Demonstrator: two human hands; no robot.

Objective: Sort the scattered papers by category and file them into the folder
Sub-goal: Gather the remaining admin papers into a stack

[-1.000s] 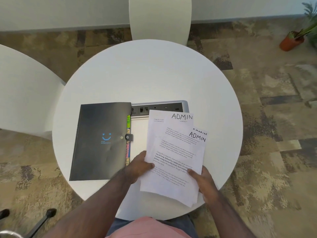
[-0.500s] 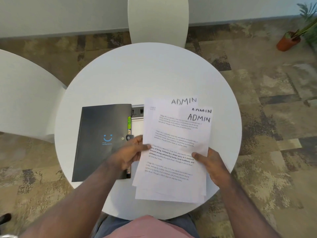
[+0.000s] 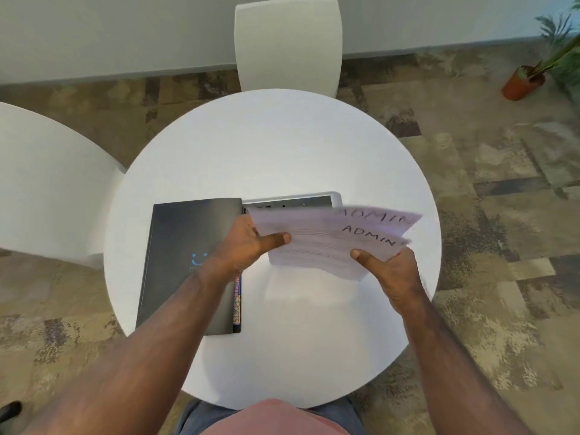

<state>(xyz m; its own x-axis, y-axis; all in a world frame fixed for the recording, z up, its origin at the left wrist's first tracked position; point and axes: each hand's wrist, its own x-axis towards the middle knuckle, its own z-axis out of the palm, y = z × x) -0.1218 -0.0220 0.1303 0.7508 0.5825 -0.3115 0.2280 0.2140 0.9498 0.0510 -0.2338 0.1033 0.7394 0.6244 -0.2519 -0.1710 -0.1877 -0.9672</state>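
A stack of white papers (image 3: 326,240) with "ADMIN" handwritten at the top is lifted off the round white table (image 3: 273,146), tilted steeply and blurred. My left hand (image 3: 248,243) grips the stack's left edge, thumb on top. At the stack's lower right corner my right hand (image 3: 389,268) holds it, thumb on the sheets. A dark grey folder (image 3: 185,243) with a blue smile logo lies closed on the table's left half. Coloured index tabs (image 3: 237,304) show along its right edge.
A recessed power and socket panel (image 3: 292,200) sits in the table's middle, partly behind the papers. A white chair (image 3: 287,42) stands at the far side and another (image 3: 40,183) on the left. A potted plant (image 3: 524,80) is on the carpet at the far right.
Both hands have raised the ADMIN papers from lying on the table and tipped them up away from me. My left hand moved up over the folder's right edge.
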